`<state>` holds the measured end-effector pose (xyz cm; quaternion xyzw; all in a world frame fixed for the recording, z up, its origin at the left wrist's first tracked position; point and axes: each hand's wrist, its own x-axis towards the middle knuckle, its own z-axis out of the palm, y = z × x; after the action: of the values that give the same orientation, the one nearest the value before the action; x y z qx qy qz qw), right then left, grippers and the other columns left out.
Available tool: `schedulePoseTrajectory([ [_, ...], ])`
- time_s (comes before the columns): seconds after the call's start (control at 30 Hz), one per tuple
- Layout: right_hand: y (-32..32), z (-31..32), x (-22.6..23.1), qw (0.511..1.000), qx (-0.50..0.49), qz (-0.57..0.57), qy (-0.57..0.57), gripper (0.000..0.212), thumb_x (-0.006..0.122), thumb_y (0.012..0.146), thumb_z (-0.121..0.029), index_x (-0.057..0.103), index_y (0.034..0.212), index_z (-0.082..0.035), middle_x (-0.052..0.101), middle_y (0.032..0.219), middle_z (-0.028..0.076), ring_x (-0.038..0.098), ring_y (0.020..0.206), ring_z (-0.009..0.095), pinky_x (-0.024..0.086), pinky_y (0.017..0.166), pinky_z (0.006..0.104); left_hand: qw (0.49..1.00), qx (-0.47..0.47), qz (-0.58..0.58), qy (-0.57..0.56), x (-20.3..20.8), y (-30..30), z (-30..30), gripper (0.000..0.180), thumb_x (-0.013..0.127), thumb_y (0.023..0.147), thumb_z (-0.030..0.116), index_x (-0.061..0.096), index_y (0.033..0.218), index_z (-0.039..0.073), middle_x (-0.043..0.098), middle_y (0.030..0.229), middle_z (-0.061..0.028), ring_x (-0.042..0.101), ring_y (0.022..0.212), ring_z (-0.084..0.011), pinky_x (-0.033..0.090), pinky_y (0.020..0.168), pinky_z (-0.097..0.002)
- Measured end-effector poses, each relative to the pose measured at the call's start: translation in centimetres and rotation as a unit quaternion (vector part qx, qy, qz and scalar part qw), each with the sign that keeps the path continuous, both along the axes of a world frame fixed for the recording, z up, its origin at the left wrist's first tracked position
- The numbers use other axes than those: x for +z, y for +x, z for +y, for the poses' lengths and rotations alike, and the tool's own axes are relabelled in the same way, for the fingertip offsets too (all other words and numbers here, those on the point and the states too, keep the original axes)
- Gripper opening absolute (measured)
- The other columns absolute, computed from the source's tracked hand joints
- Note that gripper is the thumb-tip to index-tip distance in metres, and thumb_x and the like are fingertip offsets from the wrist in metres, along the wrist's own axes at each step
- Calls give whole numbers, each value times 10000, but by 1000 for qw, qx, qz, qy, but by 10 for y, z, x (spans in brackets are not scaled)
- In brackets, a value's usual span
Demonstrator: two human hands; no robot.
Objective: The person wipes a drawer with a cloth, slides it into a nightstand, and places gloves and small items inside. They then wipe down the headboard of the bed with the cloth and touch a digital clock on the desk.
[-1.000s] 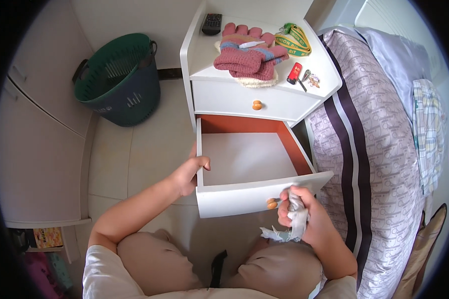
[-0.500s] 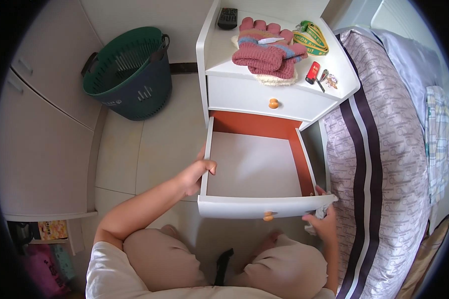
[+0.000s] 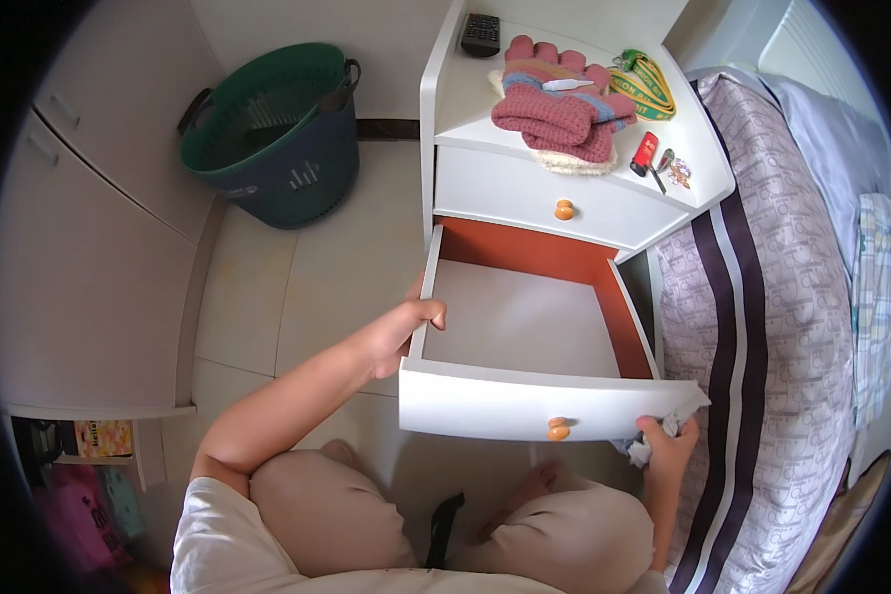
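Observation:
A white drawer with reddish-brown inner walls, a bare pale bottom and a round wooden knob is pulled out of the white cabinet. My left hand is closed over the drawer's left side wall, thumb hooked over the top edge. At the right end of the drawer front, my right hand holds a crumpled white tissue or thin cloth against the panel. The fingers behind the panel are partly hidden.
On the cabinet top lie pink knitted gloves, a black remote, a green-yellow lanyard, a red lighter and small keys. A green laundry basket stands at the far left. The bed runs close along the right.
The drawer front now tilts to show more of its outer face. My right hand with the white tissue has shifted down and outward at its right end. My left hand keeps its hold.

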<state>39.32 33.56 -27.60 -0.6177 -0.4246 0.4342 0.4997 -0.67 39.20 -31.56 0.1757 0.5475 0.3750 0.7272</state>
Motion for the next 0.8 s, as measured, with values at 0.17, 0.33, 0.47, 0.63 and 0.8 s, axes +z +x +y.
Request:
schedulePoseTrajectory([
  [0.17,-13,-7,13,1000,-13,-17,2,469,850,675,-10,673,1108,19,708,1023,71,664,905,165,515,830,301,995,-83,-48,-21,10,-18,3,828,608,756,212,315,1531,217,513,1196,-84,526,1057,-219,486,910,-412],
  [0.33,-14,-3,9,999,-24,-28,6,480,856,677,-18,668,1116,30,701,1032,72,659,914,164,510,834,300,1000,7,-21,-22,20,5,-3,715,600,774,141,385,1456,149,526,1136,-106,577,989,-212,544,827,-390],
  [0.47,-4,-9,2,1000,-15,-24,-9,485,871,695,-37,658,1124,40,694,1040,68,655,934,178,505,876,317,999,-10,-17,-26,27,-3,-9,883,620,791,236,197,1565,207,479,1290,-127,534,1116,-247,500,916,-404],
  [0.63,-18,-18,25,996,-48,-72,-3,558,898,704,-91,624,1167,58,678,1080,94,647,964,196,494,922,347,998,-54,-16,-4,53,-9,-9,952,653,818,333,170,1614,130,478,1378,-134,515,1198,-244,453,1022,-385],
  [0.8,-45,-8,59,993,-75,-85,-19,592,883,742,-115,589,1221,70,659,1116,120,640,994,196,494,924,343,997,-53,-50,-5,37,-18,-10,621,605,894,451,498,1376,74,553,1284,-129,560,1126,-223,478,980,-358],
])
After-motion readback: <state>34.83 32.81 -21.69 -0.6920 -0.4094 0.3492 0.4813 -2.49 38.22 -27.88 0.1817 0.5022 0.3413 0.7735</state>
